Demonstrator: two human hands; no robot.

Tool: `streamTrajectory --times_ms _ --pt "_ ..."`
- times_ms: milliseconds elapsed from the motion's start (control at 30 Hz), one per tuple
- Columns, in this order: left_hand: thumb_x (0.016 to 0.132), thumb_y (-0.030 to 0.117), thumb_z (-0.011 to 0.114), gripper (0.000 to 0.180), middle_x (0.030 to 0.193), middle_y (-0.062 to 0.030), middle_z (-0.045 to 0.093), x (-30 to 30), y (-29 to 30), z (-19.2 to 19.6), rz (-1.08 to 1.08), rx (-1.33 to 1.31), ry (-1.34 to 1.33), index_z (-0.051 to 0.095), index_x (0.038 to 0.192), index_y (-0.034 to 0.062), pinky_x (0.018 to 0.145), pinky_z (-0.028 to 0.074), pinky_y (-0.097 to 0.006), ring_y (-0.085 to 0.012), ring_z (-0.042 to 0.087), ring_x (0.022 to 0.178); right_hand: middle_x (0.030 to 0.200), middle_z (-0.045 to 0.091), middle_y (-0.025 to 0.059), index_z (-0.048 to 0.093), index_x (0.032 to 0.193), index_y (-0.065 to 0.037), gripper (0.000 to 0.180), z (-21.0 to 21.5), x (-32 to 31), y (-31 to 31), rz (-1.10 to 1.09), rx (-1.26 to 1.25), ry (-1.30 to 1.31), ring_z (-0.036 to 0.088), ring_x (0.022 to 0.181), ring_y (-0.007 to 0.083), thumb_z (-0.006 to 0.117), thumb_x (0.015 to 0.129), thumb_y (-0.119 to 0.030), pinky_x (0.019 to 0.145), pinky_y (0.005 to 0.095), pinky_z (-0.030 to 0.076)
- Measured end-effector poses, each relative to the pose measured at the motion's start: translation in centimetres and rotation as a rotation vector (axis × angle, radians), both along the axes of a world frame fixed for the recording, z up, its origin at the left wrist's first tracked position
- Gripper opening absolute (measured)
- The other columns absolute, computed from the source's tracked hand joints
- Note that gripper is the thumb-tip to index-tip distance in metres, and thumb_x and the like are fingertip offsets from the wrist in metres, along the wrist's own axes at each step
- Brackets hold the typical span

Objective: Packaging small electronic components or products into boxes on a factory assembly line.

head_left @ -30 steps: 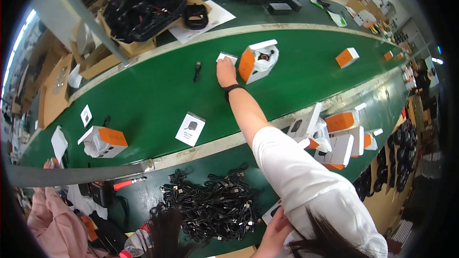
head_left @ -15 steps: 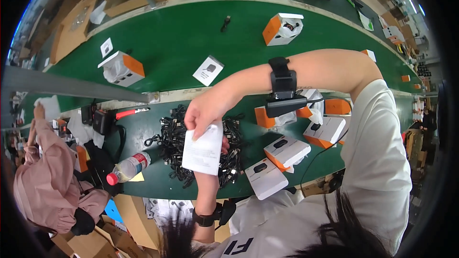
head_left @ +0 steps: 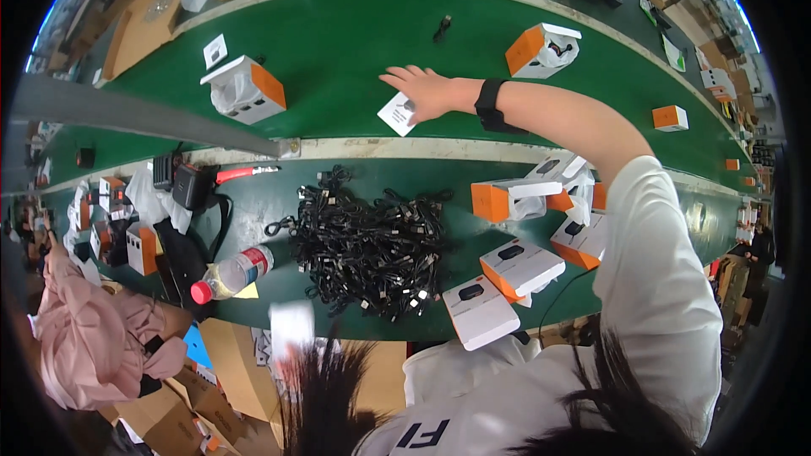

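Note:
My right hand (head_left: 422,95) reaches out over the green conveyor, its fingers spread and the thumb side over a small white booklet (head_left: 395,116) with a device picture. The booklet lies flat, partly covered by the hand. At the lower left a motion-blurred folded white paper (head_left: 292,325) is in my left hand (head_left: 291,366), which is smeared and partly behind dark hair. Between the two hands, a large heap of black USB cables (head_left: 367,249) sits on the green table.
White-and-orange boxes (head_left: 522,266) stand right of the cables. Open boxes (head_left: 245,89) and a single cable (head_left: 442,29) rest on the conveyor. Left are a bottle (head_left: 232,274), a black case (head_left: 194,186) and a person in pink (head_left: 101,329). A metal bar (head_left: 152,114) crosses there.
My right hand has let go of the folded white paper and moved up and right to the booklet on the conveyor. My left hand has drawn the paper down and left. The view has shifted.

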State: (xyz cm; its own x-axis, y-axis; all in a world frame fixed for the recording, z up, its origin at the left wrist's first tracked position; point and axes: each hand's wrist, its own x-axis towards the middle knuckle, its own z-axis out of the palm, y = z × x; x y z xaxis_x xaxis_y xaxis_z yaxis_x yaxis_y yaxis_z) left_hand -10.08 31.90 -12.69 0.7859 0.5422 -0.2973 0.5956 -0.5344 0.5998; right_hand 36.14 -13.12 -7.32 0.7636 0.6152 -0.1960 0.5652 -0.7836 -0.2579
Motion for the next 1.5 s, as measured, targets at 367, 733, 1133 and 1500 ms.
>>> streamTrajectory --times_ms 367,733,1133,1500 --pt "0.083 0.037 0.055 0.047 0.124 -0.0104 0.042 -2.9 -5.0 8.1 0.797 -0.245 -0.109 0.038 0.118 0.0121 0.085 0.042 -0.044 -0.0264 0.044 0.108 0.109 0.046 0.0117 0.050 0.109 -0.002 0.066 -6.3 0.2 -5.6 0.027 0.273 0.262 0.043 0.105 0.0312 0.082 0.052 -0.014 0.088 0.0367 0.041" --pt "0.086 0.035 0.051 0.042 0.122 -0.0097 0.045 -1.0 -3.5 4.4 0.649 -0.520 -0.339 0.043 0.119 0.0102 0.088 0.042 -0.042 -0.0239 0.044 0.109 0.081 0.061 0.0082 0.058 0.099 0.002 0.044 -6.0 2.1 -6.7 -0.226 0.715 0.464 0.058 0.068 0.0150 0.070 0.057 -0.001 0.061 0.0291 0.049" --pt "0.084 0.014 0.059 0.050 0.088 -0.0016 0.052 19.7 -19.5 14.0 -0.252 -1.179 -0.111 0.038 0.129 0.0066 0.066 0.044 -0.032 -0.0126 0.052 0.078 0.102 0.061 0.0105 0.055 0.101 0.003 0.036 11.5 -13.3 6.8 0.353 1.108 1.169 0.058 0.090 0.0163 0.070 0.068 0.001 0.078 0.0289 0.048" --pt "0.083 0.016 0.060 0.044 0.104 -0.0079 0.057 11.6 -22.7 14.4 -0.102 -0.464 -0.245 0.047 0.123 0.0039 0.076 0.046 -0.031 -0.0197 0.054 0.091 0.123 0.050 0.0181 0.040 0.130 -0.007 0.071 7.6 -0.7 -33.7 -0.602 -0.336 -0.158 0.051 0.109 0.0333 0.068 0.066 -0.014 0.089 0.0370 0.044"
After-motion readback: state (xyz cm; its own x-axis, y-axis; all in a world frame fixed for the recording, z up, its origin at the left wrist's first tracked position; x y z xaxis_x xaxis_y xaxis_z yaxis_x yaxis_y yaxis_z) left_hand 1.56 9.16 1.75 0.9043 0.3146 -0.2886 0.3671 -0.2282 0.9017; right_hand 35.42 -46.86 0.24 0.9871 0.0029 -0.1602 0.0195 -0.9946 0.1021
